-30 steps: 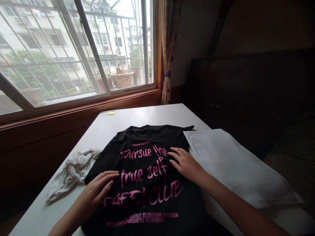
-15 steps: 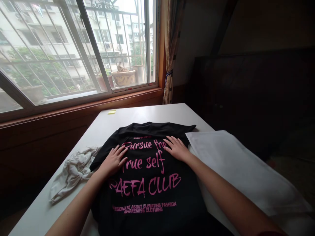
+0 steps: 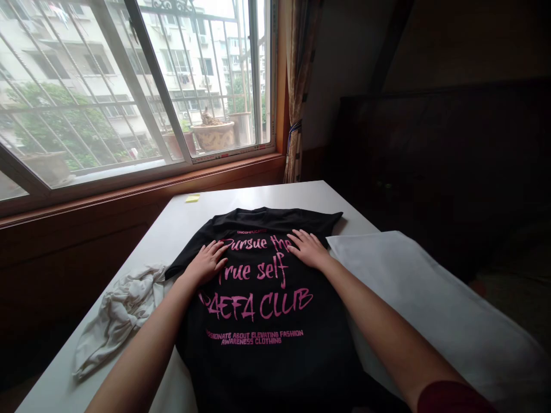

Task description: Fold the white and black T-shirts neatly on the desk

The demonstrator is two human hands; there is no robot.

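A black T-shirt [image 3: 271, 367] with pink lettering lies spread out on the white table [image 3: 241, 195], its collar toward the window. My left hand [image 3: 207, 261] rests on the left part of the chest, fingers stretched and slightly apart, beside the first line of lettering. Opposite it, my right hand [image 3: 309, 249] lies flat on the right part of the chest, fingertips over the end of that line. Both palms press on the cloth and neither hand grips it. The shirt's lower hem is out of view or in shadow.
A crumpled whitish cloth [image 3: 124, 312] lies left of the shirt. On the right is a flat, pale translucent sheet or bag [image 3: 413, 298]. A yellow sticky note [image 3: 192, 198] is near the table's far left corner. Beyond stand a barred window [image 3: 163, 86] and a tied curtain [image 3: 295, 137].
Both hands and the T-shirt have shifted a little away from me, toward the window. The fingers stay spread on the cloth. The whitish cloth appears slightly lower and farther left.
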